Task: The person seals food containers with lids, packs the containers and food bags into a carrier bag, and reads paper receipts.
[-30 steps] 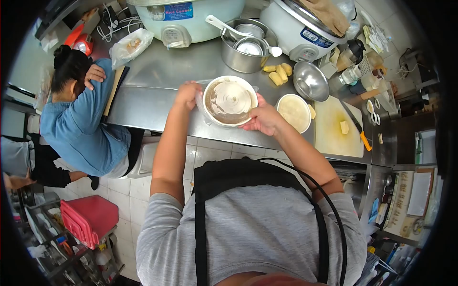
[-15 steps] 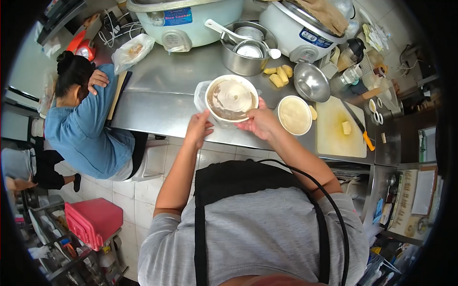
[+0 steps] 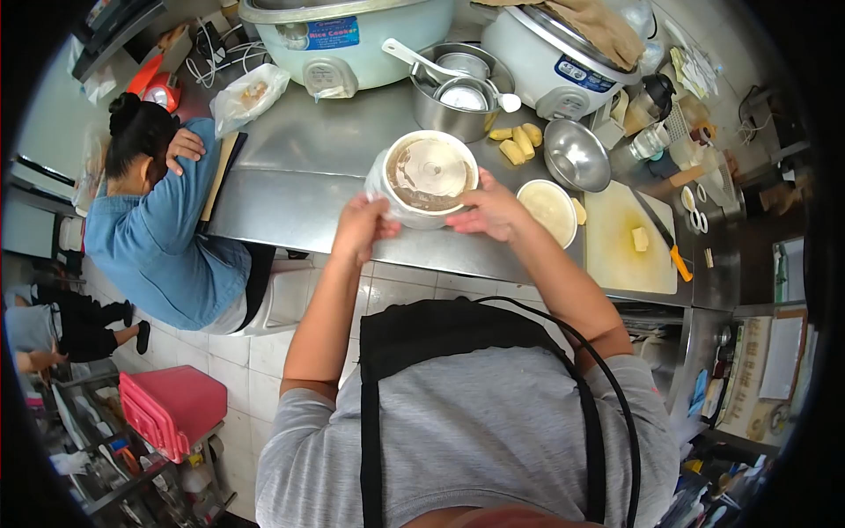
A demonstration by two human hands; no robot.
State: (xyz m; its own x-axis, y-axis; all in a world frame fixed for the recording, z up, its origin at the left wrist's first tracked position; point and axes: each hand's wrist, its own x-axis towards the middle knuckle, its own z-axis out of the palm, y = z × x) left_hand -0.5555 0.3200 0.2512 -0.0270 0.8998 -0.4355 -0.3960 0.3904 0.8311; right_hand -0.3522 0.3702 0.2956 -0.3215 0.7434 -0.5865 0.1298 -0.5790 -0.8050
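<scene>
- since a second ago your left hand has dropped from the upper left side of the round white tub with a pale, see-through lid to its lower left
- that tub is right in front of you, over the near part of the shiny stainless steel table, with brown stuff showing through the lid
- thin clear plastic bag shows along the tub's left side and underneath
- your left fingers are half curled at the bag's lower edge, can't tell if they're pinching it
- your right hand is at the tub's lower right side, fingers spread a bit, can't tell how firmly they hold it
- just right of that hand you've got a second round white tub with a pale beige top
- beyond it, peeled yellow banana pieces lie beside a shiny round metal bowl
- further right, your pale rectangular cutting board has an orange-handled knife and one small yellow chunk on it
</scene>
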